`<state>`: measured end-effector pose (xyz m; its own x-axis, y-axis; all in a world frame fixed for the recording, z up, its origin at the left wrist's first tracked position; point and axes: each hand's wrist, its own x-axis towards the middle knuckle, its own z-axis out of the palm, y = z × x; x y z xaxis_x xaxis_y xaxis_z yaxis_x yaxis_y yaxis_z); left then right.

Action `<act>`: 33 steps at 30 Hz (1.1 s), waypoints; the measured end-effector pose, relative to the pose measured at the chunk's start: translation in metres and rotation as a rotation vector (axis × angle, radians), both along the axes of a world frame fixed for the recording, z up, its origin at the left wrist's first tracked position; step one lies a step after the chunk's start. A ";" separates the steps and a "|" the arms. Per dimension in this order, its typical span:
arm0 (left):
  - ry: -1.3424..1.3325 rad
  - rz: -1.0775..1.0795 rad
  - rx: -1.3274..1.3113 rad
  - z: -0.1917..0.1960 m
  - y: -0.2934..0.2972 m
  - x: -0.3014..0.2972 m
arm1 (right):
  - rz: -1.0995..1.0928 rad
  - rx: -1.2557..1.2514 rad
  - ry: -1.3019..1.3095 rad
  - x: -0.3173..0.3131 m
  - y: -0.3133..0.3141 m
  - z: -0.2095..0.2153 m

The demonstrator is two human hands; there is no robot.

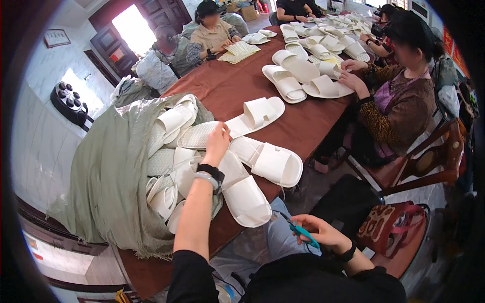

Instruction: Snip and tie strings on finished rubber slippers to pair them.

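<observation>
My left hand (pixel 218 142), wearing a black wristband, reaches over the slippers with its fingers curled closed at the heel end of a white slipper (pixel 258 112). Its fingertips are partly hidden, and another textured white slipper (pixel 198 136) lies beside it. My right hand (pixel 323 233) is closed on teal-handled scissors (pixel 306 236) above my lap, their blades toward the table edge. Between my hands lie two more white open-toed slippers, one (pixel 279 165) with loose threads and one (pixel 247 201) hanging a little over the edge.
A green woven sack (pixel 108 187) on the left spills several slippers onto the brown-covered table (pixel 202 91). More slippers (pixel 298 68) are piled toward the far end. Co-workers sit around it, one (pixel 399 101) at the right. A wooden chair (pixel 429 166) holds a red bag (pixel 391 230).
</observation>
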<state>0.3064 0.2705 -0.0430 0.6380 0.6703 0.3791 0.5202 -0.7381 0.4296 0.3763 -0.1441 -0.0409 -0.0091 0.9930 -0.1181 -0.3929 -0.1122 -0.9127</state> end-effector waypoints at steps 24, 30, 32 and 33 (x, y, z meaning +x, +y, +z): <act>-0.172 -0.138 -0.063 0.114 -0.206 -0.160 | -0.055 -0.035 0.335 -0.057 0.112 0.006; -0.495 0.231 -0.006 0.121 -0.198 -0.201 | -0.105 0.004 0.297 -0.055 0.102 -0.002; -0.595 0.376 0.188 0.128 -0.200 -0.242 | -0.089 -0.018 0.291 -0.046 0.097 -0.004; -0.660 0.412 0.294 0.131 -0.203 -0.265 | -0.115 0.004 0.253 -0.042 0.095 -0.006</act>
